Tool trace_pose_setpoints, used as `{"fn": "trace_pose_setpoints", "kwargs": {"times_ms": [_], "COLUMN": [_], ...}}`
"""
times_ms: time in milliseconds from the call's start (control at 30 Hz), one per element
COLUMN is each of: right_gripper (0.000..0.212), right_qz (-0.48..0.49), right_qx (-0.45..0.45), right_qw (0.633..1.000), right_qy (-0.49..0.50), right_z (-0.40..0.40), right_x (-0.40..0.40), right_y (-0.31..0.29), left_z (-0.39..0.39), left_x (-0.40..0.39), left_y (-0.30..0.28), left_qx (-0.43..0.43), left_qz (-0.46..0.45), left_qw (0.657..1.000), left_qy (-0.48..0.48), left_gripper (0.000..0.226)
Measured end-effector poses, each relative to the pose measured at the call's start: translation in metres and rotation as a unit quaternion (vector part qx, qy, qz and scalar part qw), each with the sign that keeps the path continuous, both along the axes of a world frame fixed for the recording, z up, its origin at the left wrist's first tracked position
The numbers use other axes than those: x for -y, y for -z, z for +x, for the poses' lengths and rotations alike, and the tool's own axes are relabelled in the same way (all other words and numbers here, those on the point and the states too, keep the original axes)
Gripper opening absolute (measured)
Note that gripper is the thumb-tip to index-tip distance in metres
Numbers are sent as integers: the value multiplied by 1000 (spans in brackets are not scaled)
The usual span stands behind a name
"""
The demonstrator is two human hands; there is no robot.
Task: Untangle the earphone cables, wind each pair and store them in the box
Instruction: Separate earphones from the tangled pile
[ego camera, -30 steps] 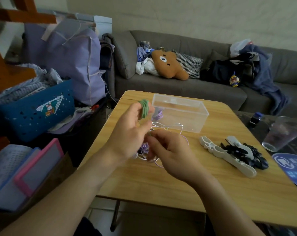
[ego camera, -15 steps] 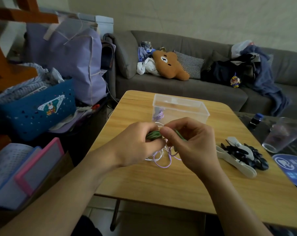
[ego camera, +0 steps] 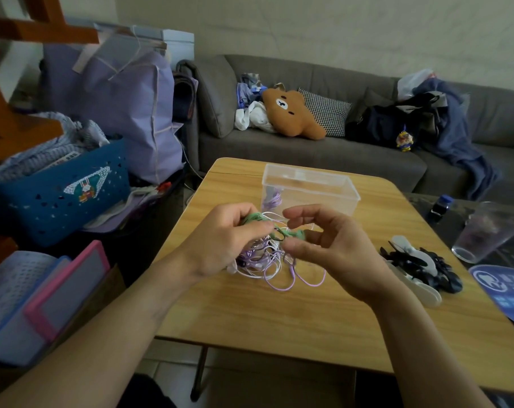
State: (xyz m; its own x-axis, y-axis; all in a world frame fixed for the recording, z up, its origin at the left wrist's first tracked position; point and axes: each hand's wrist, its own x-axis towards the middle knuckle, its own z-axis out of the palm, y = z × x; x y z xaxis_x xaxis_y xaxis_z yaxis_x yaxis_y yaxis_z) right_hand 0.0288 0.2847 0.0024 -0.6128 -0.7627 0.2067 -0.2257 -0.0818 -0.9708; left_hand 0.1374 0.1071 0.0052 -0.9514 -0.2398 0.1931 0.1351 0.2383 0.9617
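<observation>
While the left hand (ego camera: pixel 220 237) clamps the green cable (ego camera: pixel 257 218) and the right hand (ego camera: pixel 332 245) pinches its free end, lilac cables (ego camera: pixel 279 263) lie tangled beneath, box (ego camera: pixel 332 187) at 12 o'clock. Risk: pulling cinches knots tighter.

Only the letters "EP" on the blue basket (ego camera: pixel 58 195), beside a rabbit picture.
</observation>
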Motion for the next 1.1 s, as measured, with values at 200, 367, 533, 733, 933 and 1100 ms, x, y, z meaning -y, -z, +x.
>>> {"fn": "trace_pose_setpoints", "kwargs": {"times_ms": [200, 367, 533, 733, 933, 1100], "right_gripper": [50, 47, 35, 24, 10, 24], "right_qz": [147, 96, 24, 87, 81, 75], "right_qx": [-103, -119, -118, -161, -181, -128], "right_qw": [982, 981, 984, 979, 979, 987], "right_qy": [61, 118, 130, 85, 53, 70], "right_z": [1, -4, 0, 4, 17, 19], "right_x": [5, 2, 2, 4, 16, 16], "right_y": [7, 5, 3, 7, 8, 4], "left_z": [-2, -3, -2, -2, -3, -5], "left_x": [-7, -6, -5, -11, -26, -18], "left_y": [5, 5, 5, 3, -4, -4], "left_qx": [-41, -65, -71, -115, -130, -135], "left_qz": [-112, -219, -258, -154, 11, 50], "left_qw": [990, 958, 942, 966, 987, 985], "left_qy": [-77, -173, -205, -171, -92, -96], "left_gripper": [35, 30, 30, 35, 32, 31]}}
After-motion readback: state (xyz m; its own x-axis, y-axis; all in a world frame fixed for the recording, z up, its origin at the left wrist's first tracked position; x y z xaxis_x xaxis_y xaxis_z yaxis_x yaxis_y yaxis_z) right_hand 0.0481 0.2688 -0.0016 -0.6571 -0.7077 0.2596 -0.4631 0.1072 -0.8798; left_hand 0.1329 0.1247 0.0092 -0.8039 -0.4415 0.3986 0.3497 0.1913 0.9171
